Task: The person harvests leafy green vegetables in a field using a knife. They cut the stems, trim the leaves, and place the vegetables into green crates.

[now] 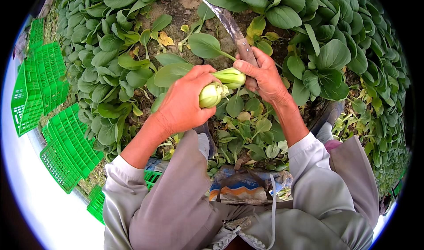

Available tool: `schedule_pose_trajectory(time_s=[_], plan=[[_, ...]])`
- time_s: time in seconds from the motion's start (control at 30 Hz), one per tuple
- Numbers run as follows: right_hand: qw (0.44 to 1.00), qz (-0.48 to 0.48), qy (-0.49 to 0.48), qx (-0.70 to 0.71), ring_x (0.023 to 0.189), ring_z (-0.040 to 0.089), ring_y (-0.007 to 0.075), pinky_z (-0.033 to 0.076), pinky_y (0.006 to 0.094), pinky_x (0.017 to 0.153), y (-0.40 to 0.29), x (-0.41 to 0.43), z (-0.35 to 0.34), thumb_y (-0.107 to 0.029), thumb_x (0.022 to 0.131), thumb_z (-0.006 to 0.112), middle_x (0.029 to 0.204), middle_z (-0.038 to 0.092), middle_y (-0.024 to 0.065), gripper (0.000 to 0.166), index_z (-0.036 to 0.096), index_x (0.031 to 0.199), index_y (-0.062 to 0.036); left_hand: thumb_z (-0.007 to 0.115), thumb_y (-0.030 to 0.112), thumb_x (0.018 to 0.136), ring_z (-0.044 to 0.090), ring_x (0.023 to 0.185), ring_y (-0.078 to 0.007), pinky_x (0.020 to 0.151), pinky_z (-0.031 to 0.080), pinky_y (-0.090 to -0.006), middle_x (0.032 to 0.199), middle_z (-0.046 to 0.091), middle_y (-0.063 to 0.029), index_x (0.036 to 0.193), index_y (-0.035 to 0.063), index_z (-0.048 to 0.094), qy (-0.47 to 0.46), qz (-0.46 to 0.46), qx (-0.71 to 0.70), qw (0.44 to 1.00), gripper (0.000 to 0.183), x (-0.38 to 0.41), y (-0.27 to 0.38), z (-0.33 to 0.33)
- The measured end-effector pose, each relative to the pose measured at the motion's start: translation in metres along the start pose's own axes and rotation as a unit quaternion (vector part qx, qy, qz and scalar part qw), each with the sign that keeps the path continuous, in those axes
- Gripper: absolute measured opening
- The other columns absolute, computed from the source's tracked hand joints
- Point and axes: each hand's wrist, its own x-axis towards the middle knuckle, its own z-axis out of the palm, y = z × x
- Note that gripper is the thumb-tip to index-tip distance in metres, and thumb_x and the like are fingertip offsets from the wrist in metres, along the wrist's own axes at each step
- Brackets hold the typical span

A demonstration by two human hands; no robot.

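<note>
My left hand (pixel 184 99) grips a head of bok choy (pixel 211 95), its pale cut base turned toward the right. Another bok choy head (pixel 231 77) lies just above it, between my two hands, with my right thumb against its base. In my right hand (pixel 261 72) is the wooden handle of a harvesting sickle (pixel 228 23), its worn, curved blade pointing up and left over the bare soil. Dark green leaves (pixel 174 74) spread out beyond my left knuckles. My left fingers hide part of both stalks.
Dense rows of growing bok choy stand at left (pixel 109 58) and right (pixel 331 58). Green plastic crates (pixel 71 147) line the far left. Trimmed leaves (pixel 245 130) litter the ground between my feet. A printed woven sack (pixel 238 187) lies beneath me.
</note>
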Motion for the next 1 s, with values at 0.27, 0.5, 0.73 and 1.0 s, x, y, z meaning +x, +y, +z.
schedule_pose_trajectory(time_s=[0.27,0.5,0.73,1.0], plan=[[0.84,-0.251,0.218,-0.429,0.074,0.063,0.0248,0.05,0.0379,0.067,0.027,-0.006,-0.016,-0.011,0.079,0.074,0.081,0.062,0.0142,0.029,0.052,0.096,-0.0032,0.071,0.008,0.079,0.058,0.062,-0.0105,0.063,0.051,-0.0268,0.082,0.062,-0.0006,0.106,0.0027,0.061,-0.077,-0.226,-0.311,0.92,0.029,0.009,-0.016,0.032],[0.993,-0.056,0.046,-0.098,0.051,0.049,0.0068,0.039,0.0252,0.044,0.0,-0.025,-0.022,-0.024,0.084,0.076,0.078,0.059,-0.0002,0.037,0.057,0.109,-0.0047,0.072,0.008,0.079,0.058,0.062,-0.0121,0.06,0.049,-0.0274,0.083,0.063,-0.003,0.107,0.0,0.062,-0.039,-0.219,-0.524,0.822,0.031,0.008,-0.016,0.02],[0.995,-0.073,0.069,-0.027,0.047,0.046,0.004,0.036,0.0217,0.038,0.001,-0.015,-0.003,-0.024,0.08,0.081,0.072,0.056,-0.0007,0.039,0.056,0.102,-0.0029,0.078,0.011,0.078,0.064,0.084,-0.0122,0.08,0.052,-0.0284,0.102,0.066,-0.005,0.119,-0.0016,0.057,0.04,-0.217,-0.411,0.884,0.048,0.012,-0.019,-0.007],[0.99,-0.061,0.125,0.025,0.06,0.053,0.0054,0.044,0.0221,0.047,0.025,-0.019,0.053,-0.023,0.082,0.08,0.078,0.058,0.0006,0.038,0.052,0.099,-0.0038,0.081,0.007,0.076,0.056,0.112,-0.0134,0.099,0.046,-0.0312,0.125,0.059,-0.0054,0.145,0.0044,0.038,0.052,-0.157,-0.45,0.878,0.082,0.004,-0.024,0.035]])
